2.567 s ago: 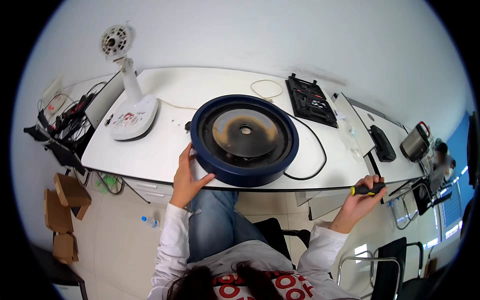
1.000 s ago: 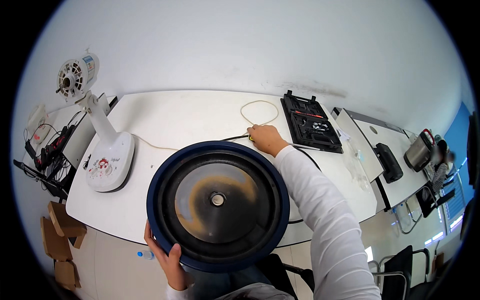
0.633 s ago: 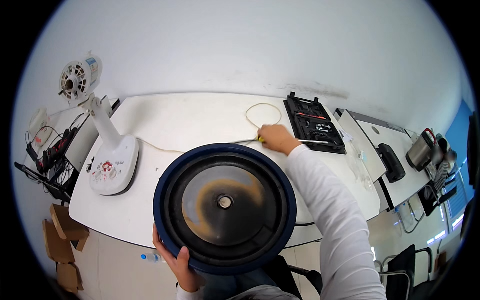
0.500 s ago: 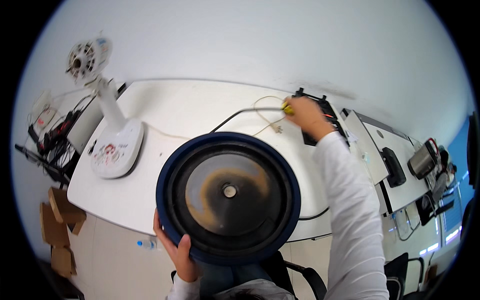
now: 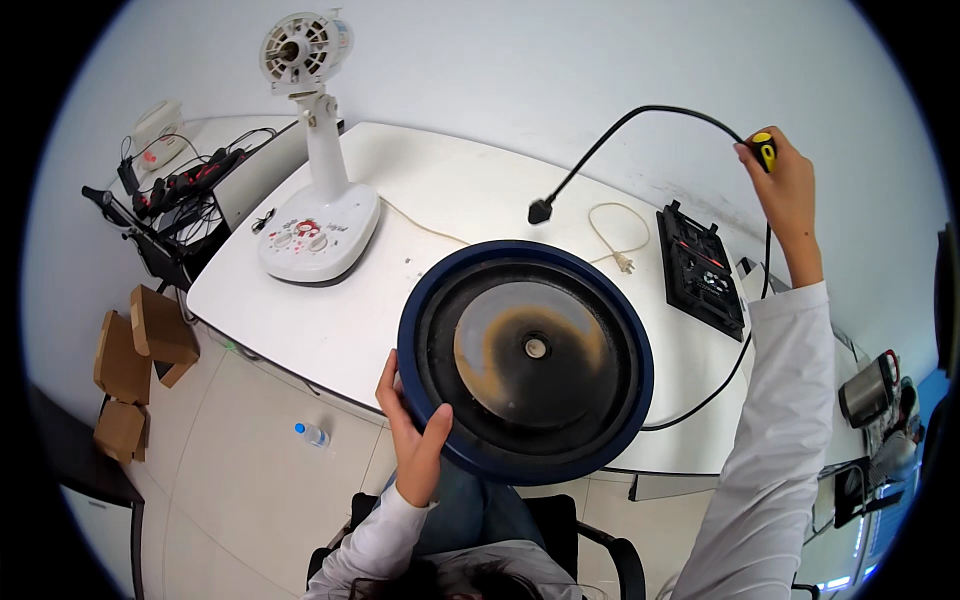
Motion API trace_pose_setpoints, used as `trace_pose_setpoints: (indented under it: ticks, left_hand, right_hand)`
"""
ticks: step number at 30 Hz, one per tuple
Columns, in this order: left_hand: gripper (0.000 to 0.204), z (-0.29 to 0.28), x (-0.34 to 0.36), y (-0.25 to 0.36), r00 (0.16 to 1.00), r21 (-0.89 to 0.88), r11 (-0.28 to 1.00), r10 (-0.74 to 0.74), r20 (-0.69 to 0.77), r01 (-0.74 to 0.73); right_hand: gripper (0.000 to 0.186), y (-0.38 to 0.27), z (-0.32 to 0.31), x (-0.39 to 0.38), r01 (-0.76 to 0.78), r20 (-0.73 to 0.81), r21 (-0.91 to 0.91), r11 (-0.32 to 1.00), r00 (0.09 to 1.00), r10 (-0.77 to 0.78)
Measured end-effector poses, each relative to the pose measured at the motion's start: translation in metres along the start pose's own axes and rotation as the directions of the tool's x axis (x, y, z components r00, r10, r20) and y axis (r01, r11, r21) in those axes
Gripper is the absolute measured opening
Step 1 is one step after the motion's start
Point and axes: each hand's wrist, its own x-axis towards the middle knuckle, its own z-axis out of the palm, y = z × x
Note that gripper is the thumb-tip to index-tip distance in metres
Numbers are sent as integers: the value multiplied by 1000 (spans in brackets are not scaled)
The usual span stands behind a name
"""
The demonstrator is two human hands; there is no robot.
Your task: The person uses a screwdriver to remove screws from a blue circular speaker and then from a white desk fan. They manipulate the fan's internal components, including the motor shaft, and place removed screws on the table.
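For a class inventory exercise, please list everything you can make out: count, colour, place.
Round base: 1, blue and black, front centre
Table: 1, white, centre
Thick cord: 1, black, right side
Tool handle: 1, yellow and black, upper right
Fan: 1, white, table's left
Thin cord: 1, cream, centre back
Tool case: 1, black, table's right
Bottle: 1, clear with blue cap, floor
Boxes: about 3, brown, floor left
Cables: uncountable, mostly black, far left
Metal vessel: 1, silver, far right
Person's chair: 1, black, lower centre
Sleeves: 2, white, lower edge
Left fingers: one hand, bare, round base's left rim
Right fingers: one hand, bare, around tool handle
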Motion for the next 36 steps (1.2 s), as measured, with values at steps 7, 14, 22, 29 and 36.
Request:
trace_pose_setpoints:
  ticks: [7,14,22,29,36]
  left_hand:
    - [80,-11,1,-6,998,168,984,63,24,-66]
    - [74,-16,4,15,968,444,861,239,77,-248]
    - [59,-20,11,15,947,523,790,284,150,-319]
    - [51,-19,22,25,935,649,677,302,184,-346]
    - [39,-20,55,33,940,637,691,241,242,-342]
  right_hand:
    - [25,-39,-31,1,-72,49,109,991,997,67]
    - [25,-68,-43,-4,60,96,120,991,993,-72]
    - [25,-83,-39,-14,80,158,153,985,982,-104]
    - [26,-85,-8,-16,92,229,273,958,961,-157]
    - [26,-80,43,-34,-151,401,412,898,916,-30]
